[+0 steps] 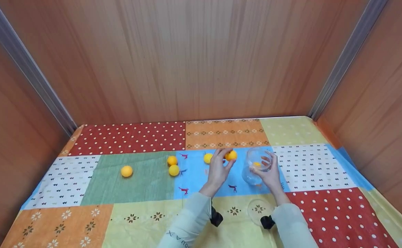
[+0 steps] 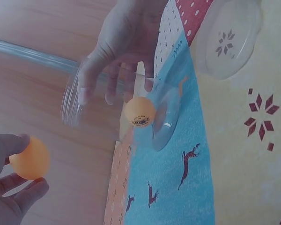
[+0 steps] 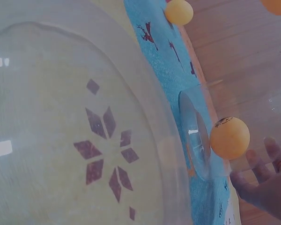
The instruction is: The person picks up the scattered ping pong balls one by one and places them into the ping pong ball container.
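My left hand [image 1: 219,168] pinches an orange ping-pong ball [image 1: 231,155] between thumb and fingers, to the left of a clear plastic jar [image 1: 252,175]. Around the jar's upper part curl the thumb and fingers of my right hand [image 1: 269,172]. The jar has no lid on, and one orange ping-pong ball [image 2: 140,111] with printed marks lies inside it near the bottom. Beyond my left hand a yellow ball [image 1: 207,158] rests on the blue patch of the cloth. In the right wrist view the held ball [image 3: 276,4] shows at the top edge.
A clear round lid [image 1: 258,210] lies on the cloth in front of the jar. Farther left are an orange ball [image 1: 172,160] beside a yellow ball [image 1: 174,170], and another orange ball [image 1: 126,171]. Wood-grain panels [image 1: 201,62] enclose the patchwork-covered table at back and sides.
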### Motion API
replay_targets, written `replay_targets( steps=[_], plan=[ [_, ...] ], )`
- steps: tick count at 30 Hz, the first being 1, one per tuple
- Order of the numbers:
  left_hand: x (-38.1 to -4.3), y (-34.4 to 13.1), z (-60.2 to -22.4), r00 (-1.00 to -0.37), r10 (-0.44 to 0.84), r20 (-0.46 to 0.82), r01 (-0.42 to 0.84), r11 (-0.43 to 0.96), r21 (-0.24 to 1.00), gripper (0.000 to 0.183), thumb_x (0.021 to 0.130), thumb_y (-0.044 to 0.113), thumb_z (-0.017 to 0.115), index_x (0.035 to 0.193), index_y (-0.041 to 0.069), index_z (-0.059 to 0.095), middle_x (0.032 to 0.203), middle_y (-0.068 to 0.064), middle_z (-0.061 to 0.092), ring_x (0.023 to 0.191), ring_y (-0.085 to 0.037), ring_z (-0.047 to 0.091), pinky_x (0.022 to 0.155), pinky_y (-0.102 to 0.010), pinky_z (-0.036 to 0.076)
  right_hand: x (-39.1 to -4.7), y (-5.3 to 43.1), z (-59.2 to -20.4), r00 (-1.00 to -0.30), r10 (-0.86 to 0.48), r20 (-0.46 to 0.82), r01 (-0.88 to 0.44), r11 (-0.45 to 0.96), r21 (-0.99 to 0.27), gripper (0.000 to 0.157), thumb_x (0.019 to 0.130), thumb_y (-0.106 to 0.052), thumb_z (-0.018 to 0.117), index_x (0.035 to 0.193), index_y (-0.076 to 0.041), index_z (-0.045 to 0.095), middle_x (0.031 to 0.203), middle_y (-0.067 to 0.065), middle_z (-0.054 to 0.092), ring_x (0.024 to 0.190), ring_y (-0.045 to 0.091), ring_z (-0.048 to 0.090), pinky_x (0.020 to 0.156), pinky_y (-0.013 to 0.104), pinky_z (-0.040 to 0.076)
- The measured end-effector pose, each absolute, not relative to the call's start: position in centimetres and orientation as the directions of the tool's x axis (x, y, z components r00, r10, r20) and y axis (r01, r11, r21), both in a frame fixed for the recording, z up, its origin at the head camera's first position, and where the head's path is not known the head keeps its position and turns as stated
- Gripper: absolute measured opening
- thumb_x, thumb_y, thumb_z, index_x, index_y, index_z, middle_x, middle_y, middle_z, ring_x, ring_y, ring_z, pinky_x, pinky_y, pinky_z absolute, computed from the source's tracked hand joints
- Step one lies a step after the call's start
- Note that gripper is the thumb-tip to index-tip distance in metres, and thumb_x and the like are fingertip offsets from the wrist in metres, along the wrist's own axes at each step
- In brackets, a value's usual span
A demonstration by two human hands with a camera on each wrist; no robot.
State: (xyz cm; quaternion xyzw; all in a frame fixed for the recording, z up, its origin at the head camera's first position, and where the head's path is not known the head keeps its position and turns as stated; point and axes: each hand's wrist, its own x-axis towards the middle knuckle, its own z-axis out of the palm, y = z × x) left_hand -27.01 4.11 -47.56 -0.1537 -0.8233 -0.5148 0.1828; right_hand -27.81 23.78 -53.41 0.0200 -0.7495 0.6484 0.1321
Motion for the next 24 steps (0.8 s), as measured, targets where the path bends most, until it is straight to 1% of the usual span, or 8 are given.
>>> replay_targets(
  steps=[4, 10, 15, 18, 21, 24],
  plan=[
    [-26.9, 4.9, -47.4, -0.882, 0.056, 0.468, 0.448, 0.406, 0.796, 0.031, 0.079, 0.013, 0.066, 0.109, 0.008, 0.061, 0.104, -0.004, 0.054, 0.087, -0.017, 0.054, 0.07, -0.028, 0.049, -27.8, 23.8, -53.6, -0.964, 0.14, 0.227, -0.201, 0.175, -0.964, 0.085, 0.067, -0.014, 0.077, 0.132, -0.007, 0.023, 0.126, 0.027, 0.035, 0.116, 0.042, 0.032, 0.095, 0.05, 0.028],
    [-26.9, 6.1, -47.3, -0.875, 0.063, 0.48, 0.464, 0.394, 0.793, 0.032, 0.08, 0.014, 0.065, 0.11, 0.008, 0.06, 0.103, -0.004, 0.054, 0.086, -0.016, 0.054, 0.07, -0.024, 0.049, -27.9, 23.7, -53.6, -0.961, 0.163, 0.224, -0.201, 0.145, -0.969, 0.083, 0.067, -0.008, 0.077, 0.132, -0.008, 0.025, 0.125, 0.028, 0.035, 0.115, 0.043, 0.031, 0.094, 0.051, 0.027],
    [-26.9, 7.0, -47.1, -0.875, 0.081, 0.477, 0.47, 0.375, 0.799, 0.032, 0.08, 0.016, 0.065, 0.111, 0.008, 0.06, 0.104, -0.003, 0.054, 0.087, -0.015, 0.055, 0.071, -0.023, 0.048, -27.9, 23.7, -53.6, -0.962, 0.156, 0.224, -0.199, 0.161, -0.967, 0.084, 0.068, -0.01, 0.076, 0.133, -0.007, 0.023, 0.126, 0.026, 0.035, 0.116, 0.043, 0.031, 0.094, 0.051, 0.027],
    [-26.9, 7.4, -46.9, -0.88, 0.087, 0.466, 0.463, 0.367, 0.806, 0.032, 0.081, 0.017, 0.064, 0.111, 0.009, 0.061, 0.104, -0.002, 0.054, 0.087, -0.014, 0.055, 0.072, -0.023, 0.048, -28.0, 23.7, -53.6, -0.963, 0.161, 0.215, -0.191, 0.154, -0.969, 0.083, 0.068, -0.008, 0.076, 0.133, -0.007, 0.023, 0.125, 0.025, 0.035, 0.116, 0.042, 0.03, 0.094, 0.052, 0.027],
    [-26.9, 7.9, -46.7, -0.881, 0.093, 0.465, 0.463, 0.374, 0.803, 0.032, 0.081, 0.018, 0.064, 0.112, 0.01, 0.06, 0.104, -0.002, 0.054, 0.088, -0.014, 0.054, 0.072, -0.021, 0.047, -28.1, 23.8, -53.5, -0.967, 0.161, 0.197, -0.175, 0.145, -0.974, 0.081, 0.069, -0.005, 0.074, 0.133, -0.007, 0.023, 0.125, 0.024, 0.035, 0.117, 0.042, 0.03, 0.095, 0.052, 0.026],
    [-27.1, 8.3, -46.6, -0.876, 0.103, 0.471, 0.472, 0.383, 0.794, 0.032, 0.081, 0.017, 0.064, 0.111, 0.008, 0.06, 0.105, -0.003, 0.054, 0.088, -0.015, 0.054, 0.074, -0.021, 0.047, -28.1, 23.8, -53.5, -0.97, 0.162, 0.182, -0.159, 0.145, -0.977, 0.081, 0.07, -0.007, 0.074, 0.133, -0.009, 0.023, 0.126, 0.023, 0.034, 0.117, 0.041, 0.03, 0.095, 0.051, 0.027]
  ],
)
